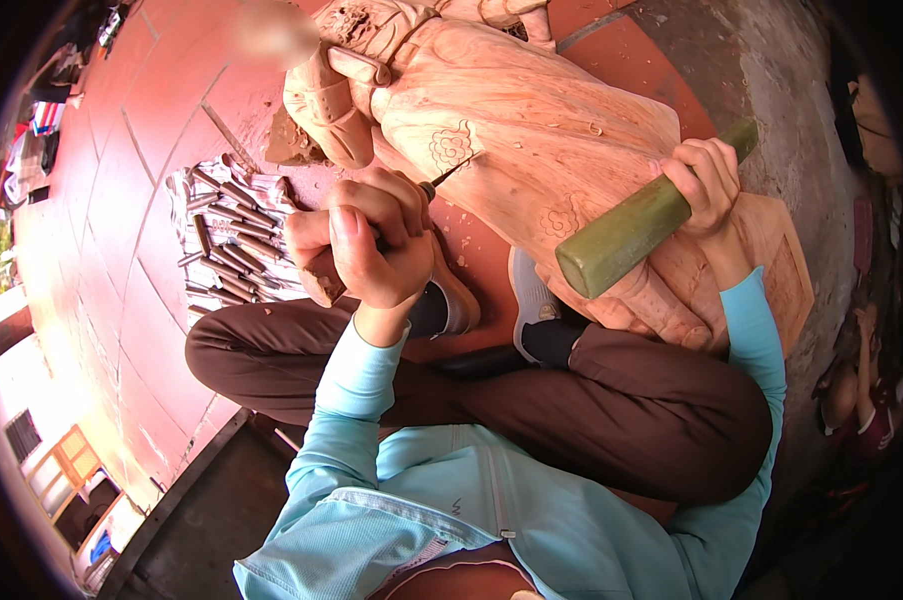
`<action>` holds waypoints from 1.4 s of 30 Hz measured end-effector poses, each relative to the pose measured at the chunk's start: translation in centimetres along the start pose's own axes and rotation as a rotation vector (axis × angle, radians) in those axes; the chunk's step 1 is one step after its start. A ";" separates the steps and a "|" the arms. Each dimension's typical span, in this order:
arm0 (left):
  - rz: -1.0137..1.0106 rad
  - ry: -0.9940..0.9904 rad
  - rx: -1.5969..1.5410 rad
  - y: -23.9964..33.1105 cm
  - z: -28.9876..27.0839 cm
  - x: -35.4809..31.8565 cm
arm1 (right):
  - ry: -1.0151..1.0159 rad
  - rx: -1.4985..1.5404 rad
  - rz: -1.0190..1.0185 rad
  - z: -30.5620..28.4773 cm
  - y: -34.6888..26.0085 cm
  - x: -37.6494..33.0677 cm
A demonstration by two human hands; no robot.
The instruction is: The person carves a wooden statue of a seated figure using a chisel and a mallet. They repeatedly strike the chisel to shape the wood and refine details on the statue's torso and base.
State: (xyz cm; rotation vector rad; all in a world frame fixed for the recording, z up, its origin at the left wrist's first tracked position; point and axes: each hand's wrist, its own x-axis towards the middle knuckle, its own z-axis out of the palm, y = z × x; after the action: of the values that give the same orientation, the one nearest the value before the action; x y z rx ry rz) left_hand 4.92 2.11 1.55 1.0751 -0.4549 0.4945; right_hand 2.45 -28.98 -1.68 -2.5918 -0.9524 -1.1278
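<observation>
**Chisel set to the flower motif, mallet raised**

Light-blue sleeves and crossed legs in brown trousers fill the near part of the view, and the work sits just beyond the knees. The left hand (pixel 371 245) is closed in a fist around the handle of a slim chisel (pixel 449 175), thumb laid over the fingers; the blade runs up and to the right from that hand, and its tip touches the pale wooden carved figure (pixel 531 120) beside an incised flower motif (pixel 451 148). The right hand (pixel 706 185) is wrapped firmly around a green cylindrical mallet (pixel 646 225), which hangs clear of the chisel, its thick end pointing back toward the body.

Judging from this, the cut is fine detail, so light taps would suit better than a full swing. The blade looks low to the surface; keeping it so should lift thin shavings rather than dig in. A steady left wrist braced near the wood would help hold the line.

A spread of spare chisels (pixel 231 240) lies on cloth to the left of the left hand, on the red tiled floor (pixel 121 230).
</observation>
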 end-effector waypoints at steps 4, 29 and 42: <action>0.012 0.071 -0.040 -0.6 -0.1 -0.6 | -0.004 0.007 0.006 -0.1 -0.1 0.3; 0.545 -0.995 0.469 -1.6 3.5 -5.2 | 0.220 0.203 0.149 -1.3 -0.4 0.0; 0.516 -1.122 0.280 -1.5 2.4 -3.8 | 0.023 -0.063 -0.119 -6.7 -5.0 3.0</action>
State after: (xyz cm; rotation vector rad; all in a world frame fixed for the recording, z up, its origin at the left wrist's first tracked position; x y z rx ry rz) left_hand 2.54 -1.26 -0.74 1.4562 -1.7181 0.3641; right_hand -3.15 -26.10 4.62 -2.5954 -1.0963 -1.2322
